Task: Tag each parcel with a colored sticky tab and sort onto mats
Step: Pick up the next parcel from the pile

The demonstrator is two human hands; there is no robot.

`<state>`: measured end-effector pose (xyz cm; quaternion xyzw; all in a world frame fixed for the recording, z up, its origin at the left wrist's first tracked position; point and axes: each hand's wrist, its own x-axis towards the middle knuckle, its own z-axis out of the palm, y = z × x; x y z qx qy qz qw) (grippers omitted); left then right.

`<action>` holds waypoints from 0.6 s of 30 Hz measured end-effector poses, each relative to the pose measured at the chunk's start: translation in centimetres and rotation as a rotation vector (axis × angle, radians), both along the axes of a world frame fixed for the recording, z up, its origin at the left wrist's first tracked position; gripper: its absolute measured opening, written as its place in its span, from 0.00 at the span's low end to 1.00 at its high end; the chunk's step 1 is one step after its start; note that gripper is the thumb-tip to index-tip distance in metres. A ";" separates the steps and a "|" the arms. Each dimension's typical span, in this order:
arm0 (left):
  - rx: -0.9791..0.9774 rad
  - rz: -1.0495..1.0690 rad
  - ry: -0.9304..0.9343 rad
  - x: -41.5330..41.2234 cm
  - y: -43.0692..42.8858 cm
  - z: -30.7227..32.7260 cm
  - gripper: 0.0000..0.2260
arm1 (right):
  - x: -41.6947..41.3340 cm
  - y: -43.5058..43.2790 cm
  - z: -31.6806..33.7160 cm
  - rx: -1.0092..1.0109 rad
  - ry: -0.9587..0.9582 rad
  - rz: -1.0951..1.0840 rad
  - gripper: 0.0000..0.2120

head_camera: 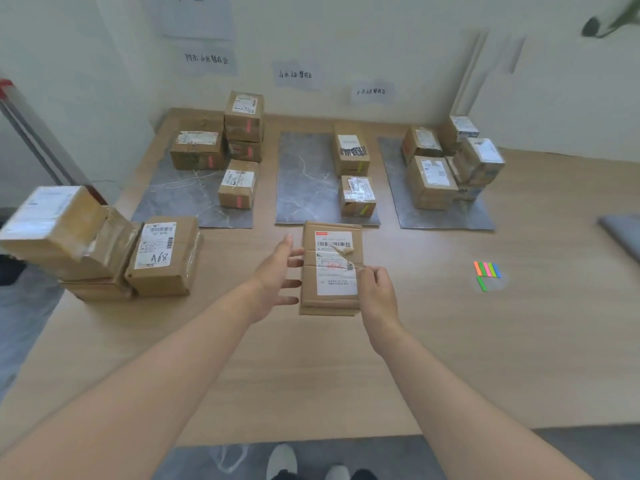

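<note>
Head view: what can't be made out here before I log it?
All head view.
Flat brown cardboard parcel: label print too small; right edge hidden by the gripping right hand.
Handwritten white wall signs: blurred, unreadable.
Brown parcel stack at left: blurred, cut by frame edge.
Grey flat object at right: cut by frame edge.

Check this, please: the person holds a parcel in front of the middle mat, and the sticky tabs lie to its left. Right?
Not quite. The head view shows the sticky tabs on the table to the right of the parcel, not the left. The rest stands: the right hand grips the parcel before the middle mat.
</note>
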<state>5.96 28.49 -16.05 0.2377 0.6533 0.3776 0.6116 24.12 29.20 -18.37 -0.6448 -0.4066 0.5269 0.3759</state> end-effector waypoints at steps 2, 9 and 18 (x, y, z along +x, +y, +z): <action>-0.034 -0.015 -0.023 0.6 0.2 -1.1 0.26 | 0.6 -0.1 -0.9 -0.022 -0.011 -0.018 0.09; -0.129 -0.050 -0.058 4.2 0.9 -4.0 0.23 | 3.8 0.1 -3.3 -0.097 -0.028 -0.050 0.09; -0.184 0.004 -0.077 7.8 1.0 -7.5 0.24 | 6.9 0.9 -7.1 -0.148 -0.122 0.149 0.08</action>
